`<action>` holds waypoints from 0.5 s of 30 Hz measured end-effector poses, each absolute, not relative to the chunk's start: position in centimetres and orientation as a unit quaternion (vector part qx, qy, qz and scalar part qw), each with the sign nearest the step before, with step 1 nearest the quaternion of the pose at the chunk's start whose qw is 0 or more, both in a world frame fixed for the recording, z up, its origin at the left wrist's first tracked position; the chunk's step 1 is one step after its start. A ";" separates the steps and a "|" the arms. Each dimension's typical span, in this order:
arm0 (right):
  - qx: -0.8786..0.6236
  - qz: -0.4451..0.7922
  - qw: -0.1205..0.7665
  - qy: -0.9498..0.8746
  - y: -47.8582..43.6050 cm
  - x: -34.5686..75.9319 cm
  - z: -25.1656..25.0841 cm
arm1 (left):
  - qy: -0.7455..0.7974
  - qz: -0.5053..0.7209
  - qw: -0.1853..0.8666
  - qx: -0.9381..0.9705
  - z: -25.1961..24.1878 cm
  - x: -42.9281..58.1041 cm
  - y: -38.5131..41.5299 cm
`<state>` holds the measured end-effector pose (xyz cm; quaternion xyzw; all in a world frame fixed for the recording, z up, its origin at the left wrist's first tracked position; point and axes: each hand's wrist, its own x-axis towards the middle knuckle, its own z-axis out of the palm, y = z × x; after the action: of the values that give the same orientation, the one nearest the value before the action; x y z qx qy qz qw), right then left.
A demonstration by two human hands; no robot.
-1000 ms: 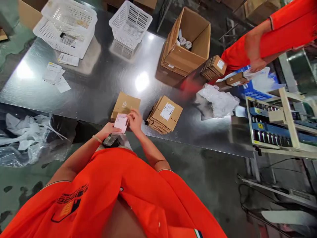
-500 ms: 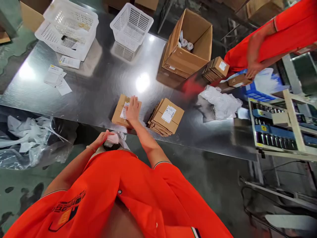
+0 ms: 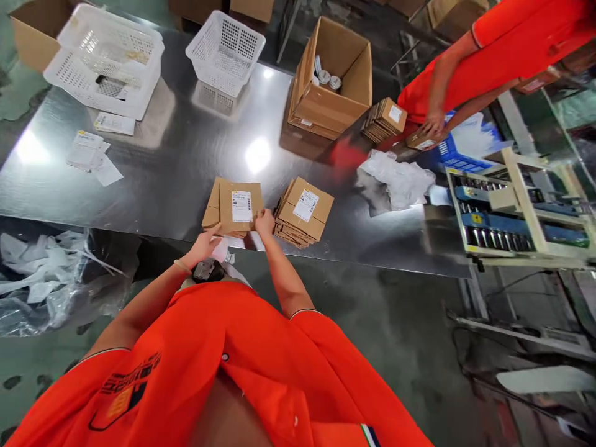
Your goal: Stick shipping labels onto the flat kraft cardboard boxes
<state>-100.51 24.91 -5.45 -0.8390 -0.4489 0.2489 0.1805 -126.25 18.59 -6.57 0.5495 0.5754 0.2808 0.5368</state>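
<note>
A flat brown cardboard box (image 3: 233, 208) with a white label on top lies on a small pile at the near edge of the steel table (image 3: 177, 155). My left hand (image 3: 203, 244) grips its near left edge, thumb on top. My right hand (image 3: 264, 221) pinches its near right corner. A pale pink slip (image 3: 220, 250) shows just under my left hand. A black device (image 3: 207, 270) hangs at my waist below the hands.
A stack of labelled flat boxes (image 3: 303, 211) sits right of my hands. Farther back are an open carton (image 3: 326, 93) with cans, two white baskets (image 3: 105, 62) (image 3: 226, 53), loose label sheets (image 3: 90, 155) and crumpled plastic (image 3: 395, 180). A co-worker's hand (image 3: 433, 124) handles a box at the far right.
My right hand slid from pressing the label down to the box's near right corner. My left hand rose from my waist to the box's near edge.
</note>
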 end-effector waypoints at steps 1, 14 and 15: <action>-0.847 0.233 0.194 -0.436 24.6 -98.5 -4.7 | 0.551 0.289 0.560 0.547 -6.5 -126.4 18.2; -0.494 0.543 0.219 -0.642 16.9 -102.4 -4.0 | 0.461 0.435 0.736 0.237 -5.8 -127.9 15.1; -0.453 0.605 0.204 -0.622 15.9 -105.0 -5.1 | 0.473 0.450 0.730 0.201 -6.1 -128.4 15.3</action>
<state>-105.01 15.93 -5.05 -0.4529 -0.6222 0.6049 0.2043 -128.43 15.30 -6.11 0.2012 0.4733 0.4505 0.7298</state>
